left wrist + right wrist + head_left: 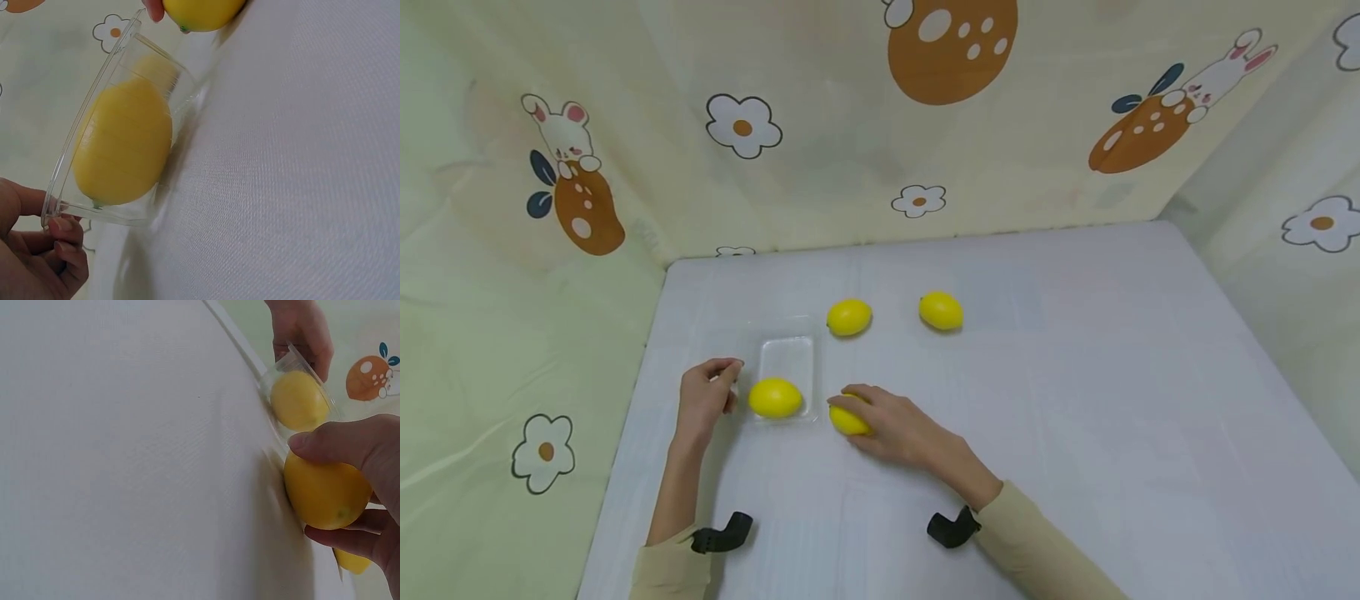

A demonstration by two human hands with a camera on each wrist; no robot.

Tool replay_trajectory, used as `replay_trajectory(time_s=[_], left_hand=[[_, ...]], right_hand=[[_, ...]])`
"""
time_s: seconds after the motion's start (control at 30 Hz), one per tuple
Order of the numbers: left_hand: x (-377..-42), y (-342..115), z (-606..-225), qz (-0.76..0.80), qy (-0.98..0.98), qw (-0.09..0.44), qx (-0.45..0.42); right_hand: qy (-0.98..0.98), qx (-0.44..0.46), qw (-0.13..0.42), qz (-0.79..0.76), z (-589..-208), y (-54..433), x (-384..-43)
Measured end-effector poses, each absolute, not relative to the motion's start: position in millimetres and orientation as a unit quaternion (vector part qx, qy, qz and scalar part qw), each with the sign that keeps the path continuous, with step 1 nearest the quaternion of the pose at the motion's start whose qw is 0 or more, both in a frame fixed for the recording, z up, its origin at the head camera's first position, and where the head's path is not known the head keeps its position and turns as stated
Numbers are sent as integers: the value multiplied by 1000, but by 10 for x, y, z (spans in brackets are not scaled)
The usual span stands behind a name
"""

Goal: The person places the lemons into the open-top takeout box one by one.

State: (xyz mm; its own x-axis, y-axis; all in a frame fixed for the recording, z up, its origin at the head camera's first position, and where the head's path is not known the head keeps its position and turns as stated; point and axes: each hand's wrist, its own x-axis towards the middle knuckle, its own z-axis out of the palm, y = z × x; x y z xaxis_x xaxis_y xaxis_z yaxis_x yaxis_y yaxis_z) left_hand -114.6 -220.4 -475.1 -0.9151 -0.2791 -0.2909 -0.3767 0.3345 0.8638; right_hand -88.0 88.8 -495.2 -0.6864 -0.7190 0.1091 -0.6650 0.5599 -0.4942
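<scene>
A clear plastic container (787, 354) stands on the white table with one yellow lemon (775, 398) inside, at its near end. My left hand (706, 396) pinches the container's rim (55, 199) at its left side between thumb and fingers. To the right of the container, my right hand (891, 425) grips a second lemon (328, 490), with the thumb on one side and fingers on the other. That lemon is at or just above the tabletop; I cannot tell whether it touches.
Behind the container's right side lies another lemon (849, 317). Farther right is one more lemon (941, 311). A patterned curtain (820, 167) hangs along the table's back edge and both sides. Black wrist mounts (952, 528) sit on both sleeves.
</scene>
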Motion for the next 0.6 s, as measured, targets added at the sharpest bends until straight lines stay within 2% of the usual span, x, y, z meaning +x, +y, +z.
replay_trajectory(time_s=[0.6], left_hand=[[-1111,-2217,-4768,554,811,41,-184]], right_hand=[[876,-403,27,-264,-4943,885,-855]])
